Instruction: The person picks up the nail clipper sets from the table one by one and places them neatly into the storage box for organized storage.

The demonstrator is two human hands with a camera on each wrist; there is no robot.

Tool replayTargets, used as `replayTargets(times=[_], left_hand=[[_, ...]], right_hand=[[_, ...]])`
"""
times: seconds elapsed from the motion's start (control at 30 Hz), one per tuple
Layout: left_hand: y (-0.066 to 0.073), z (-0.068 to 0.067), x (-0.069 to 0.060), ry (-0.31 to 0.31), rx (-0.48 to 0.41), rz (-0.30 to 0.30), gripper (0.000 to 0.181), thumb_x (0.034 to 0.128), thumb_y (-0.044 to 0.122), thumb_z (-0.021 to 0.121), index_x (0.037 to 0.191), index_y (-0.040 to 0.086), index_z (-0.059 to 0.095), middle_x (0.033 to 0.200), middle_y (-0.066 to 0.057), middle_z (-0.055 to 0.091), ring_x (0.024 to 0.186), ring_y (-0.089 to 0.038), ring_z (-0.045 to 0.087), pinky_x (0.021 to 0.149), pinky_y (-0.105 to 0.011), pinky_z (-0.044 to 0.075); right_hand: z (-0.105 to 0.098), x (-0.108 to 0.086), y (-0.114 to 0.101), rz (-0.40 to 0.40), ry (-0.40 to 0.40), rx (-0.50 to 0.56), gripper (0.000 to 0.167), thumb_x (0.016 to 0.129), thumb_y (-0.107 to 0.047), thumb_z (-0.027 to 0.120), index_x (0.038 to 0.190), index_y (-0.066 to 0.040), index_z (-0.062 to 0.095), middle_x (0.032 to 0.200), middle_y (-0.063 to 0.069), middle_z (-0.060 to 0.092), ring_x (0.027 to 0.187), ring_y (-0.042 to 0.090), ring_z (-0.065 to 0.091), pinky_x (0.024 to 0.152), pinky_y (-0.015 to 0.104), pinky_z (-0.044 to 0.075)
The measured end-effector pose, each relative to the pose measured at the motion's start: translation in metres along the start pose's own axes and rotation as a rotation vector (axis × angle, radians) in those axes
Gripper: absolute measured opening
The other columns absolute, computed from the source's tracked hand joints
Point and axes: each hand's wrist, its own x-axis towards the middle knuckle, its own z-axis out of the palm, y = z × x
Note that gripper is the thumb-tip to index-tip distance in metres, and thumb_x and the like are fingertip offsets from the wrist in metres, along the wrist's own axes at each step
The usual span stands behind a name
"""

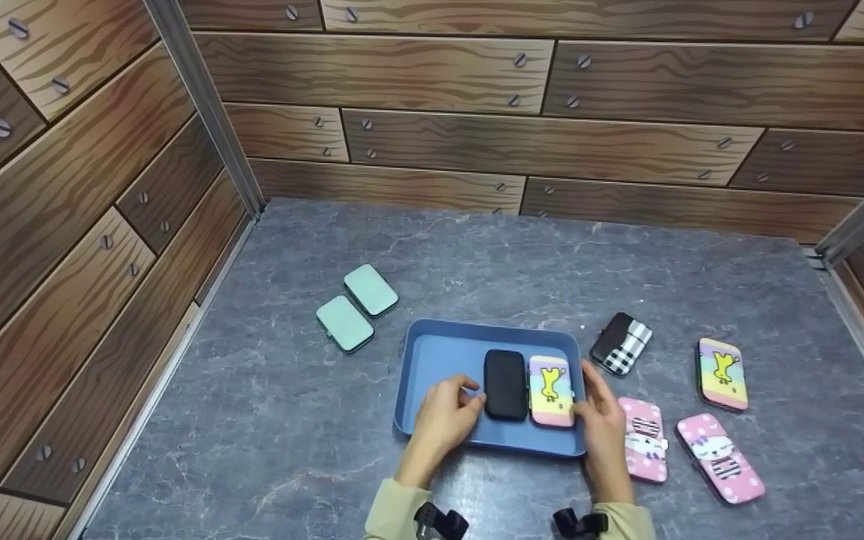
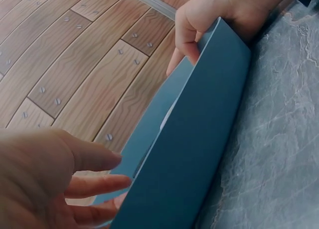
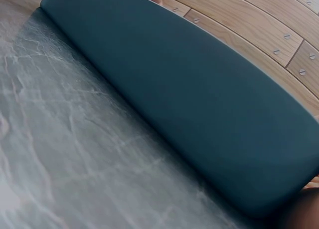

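Observation:
A blue tray (image 1: 439, 337) holds a plain black case (image 1: 505, 385) and, to its right, a pastel case with a yellow animal (image 1: 551, 391). My left hand (image 1: 447, 412) reaches over the tray's front wall. Its fingertips are beside the black case's left edge, loosely bent, with nothing seen between them; in the left wrist view these fingers (image 2: 94, 186) are spread near the rim. My right hand (image 1: 603, 420) straddles the tray's right wall, thumb inside by the pastel case and other fingers along the outside. The right wrist view shows mainly the tray's outer wall (image 3: 179, 94).
Two mint-green cases (image 1: 371, 289) lie left of the tray. To the right lie a black-and-checked case (image 1: 621, 343), another pastel case (image 1: 722, 373) and two pink cases (image 1: 720, 458), one partly behind my right hand. Wood-patterned walls (image 1: 432, 75) border the grey marbled surface (image 1: 267, 420).

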Motion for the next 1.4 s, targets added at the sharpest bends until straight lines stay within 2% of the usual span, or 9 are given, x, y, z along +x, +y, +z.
replayTargets(times=[0.27, 0.47, 0.8, 0.97, 1.13, 1.23, 1.4], left_hand=[[0.000, -0.004, 0.003, 0.066, -0.094, -0.002, 0.016, 0.0895, 0.015, 0.069, 0.101, 0.005, 0.072, 0.070, 0.006, 0.057, 0.051, -0.005, 0.044, 0.052, -0.025, 0.040], [-0.002, -0.007, 0.006, 0.196, -0.149, 0.013, 0.013, 0.0870, 0.011, 0.069, 0.097, 0.003, 0.072, 0.069, 0.004, 0.059, 0.051, -0.003, 0.045, 0.053, -0.024, 0.043], [-0.004, -0.012, 0.010, 0.385, -0.321, 0.018, 0.011, 0.0853, 0.002, 0.065, 0.093, 0.007, 0.072, 0.079, 0.001, 0.063, 0.057, -0.006, 0.053, 0.054, -0.024, 0.047], [-0.007, -0.014, 0.010, 0.448, -0.330, 0.030, 0.011, 0.0848, 0.000, 0.065, 0.093, 0.005, 0.071, 0.081, -0.001, 0.063, 0.058, -0.006, 0.053, 0.054, -0.024, 0.047], [-0.012, -0.014, 0.011, 0.515, -0.319, 0.046, 0.011, 0.0845, -0.001, 0.065, 0.091, 0.006, 0.070, 0.083, -0.002, 0.062, 0.060, -0.012, 0.056, 0.057, -0.026, 0.049], [-0.015, -0.015, 0.013, 0.542, -0.315, 0.040, 0.010, 0.0841, -0.002, 0.065, 0.091, 0.004, 0.070, 0.083, -0.002, 0.062, 0.063, -0.015, 0.058, 0.059, -0.025, 0.049], [-0.020, -0.017, 0.015, 0.564, -0.342, 0.019, 0.009, 0.0848, -0.002, 0.066, 0.092, 0.002, 0.070, 0.084, -0.002, 0.062, 0.065, -0.012, 0.056, 0.061, -0.025, 0.048]], right_hand=[[-0.001, 0.000, 0.001, 0.001, 0.002, 0.012, 0.074, 0.081, 0.020, 0.044, 0.151, -0.001, 0.037, 0.160, 0.010, 0.030, 0.148, 0.021, 0.022, 0.116, 0.027, 0.027], [-0.001, 0.000, 0.001, 0.001, -0.009, 0.034, 0.074, 0.081, 0.020, 0.042, 0.151, -0.001, 0.036, 0.160, 0.011, 0.029, 0.149, 0.021, 0.021, 0.116, 0.027, 0.026], [-0.001, 0.000, 0.002, -0.030, -0.002, 0.015, 0.074, 0.079, 0.022, 0.041, 0.150, 0.002, 0.038, 0.158, 0.013, 0.034, 0.148, 0.022, 0.024, 0.112, 0.020, 0.032], [0.000, 0.000, 0.001, -0.024, -0.005, 0.018, 0.074, 0.079, 0.021, 0.042, 0.150, 0.001, 0.038, 0.158, 0.013, 0.033, 0.148, 0.022, 0.023, 0.114, 0.023, 0.029], [0.000, 0.001, 0.000, -0.020, -0.006, 0.025, 0.074, 0.079, 0.021, 0.042, 0.150, 0.001, 0.038, 0.158, 0.012, 0.033, 0.148, 0.022, 0.023, 0.113, 0.023, 0.030], [0.000, 0.001, 0.000, -0.021, -0.004, 0.025, 0.074, 0.079, 0.021, 0.042, 0.150, 0.002, 0.037, 0.158, 0.013, 0.033, 0.148, 0.022, 0.023, 0.113, 0.022, 0.031], [0.000, 0.001, 0.001, -0.024, -0.002, 0.025, 0.074, 0.078, 0.021, 0.042, 0.150, 0.002, 0.037, 0.158, 0.013, 0.033, 0.148, 0.023, 0.023, 0.113, 0.022, 0.031]])
